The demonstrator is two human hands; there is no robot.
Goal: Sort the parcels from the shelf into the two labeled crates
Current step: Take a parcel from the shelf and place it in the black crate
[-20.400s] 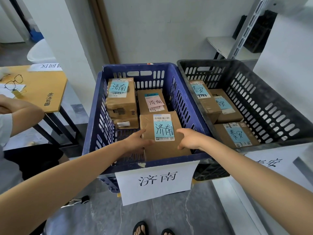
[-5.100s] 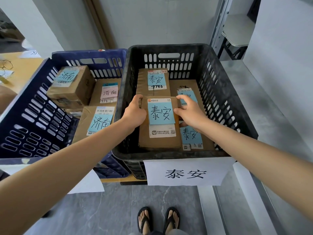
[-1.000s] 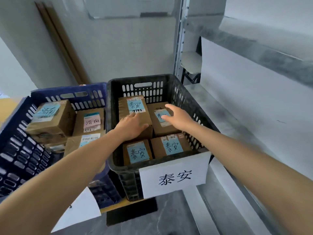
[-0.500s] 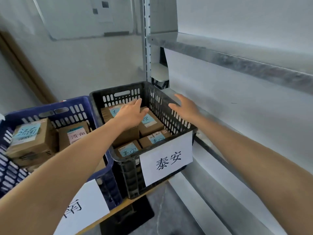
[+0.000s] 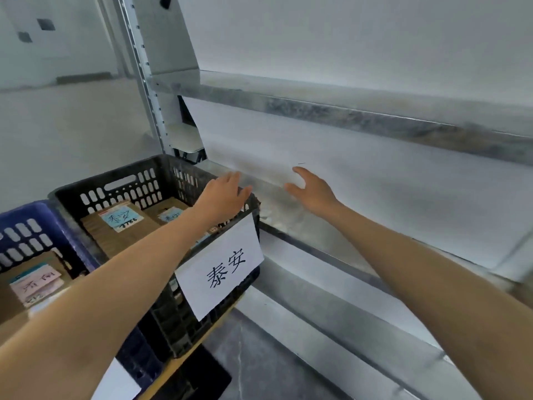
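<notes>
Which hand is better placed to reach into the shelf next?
Probably the right hand: it is open and out over the shelf board, while the left hand, also open, hangs above the black crate beside it. No parcel shows on that board here.

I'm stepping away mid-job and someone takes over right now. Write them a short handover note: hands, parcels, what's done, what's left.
Left hand: open, empty, above the right rim of the black plastic crate, which carries the white paper sign.
Right hand: open, empty, held over the grey metal shelf.
Parcels: brown cardboard parcels with blue labels lie in the black crate; at least one more lies in the blue plastic crate to its left.
Done: both crates hold sorted parcels.
Left: no parcel shows on the visible stretch of shelf. Check the rest and sort what remains by label.
</notes>
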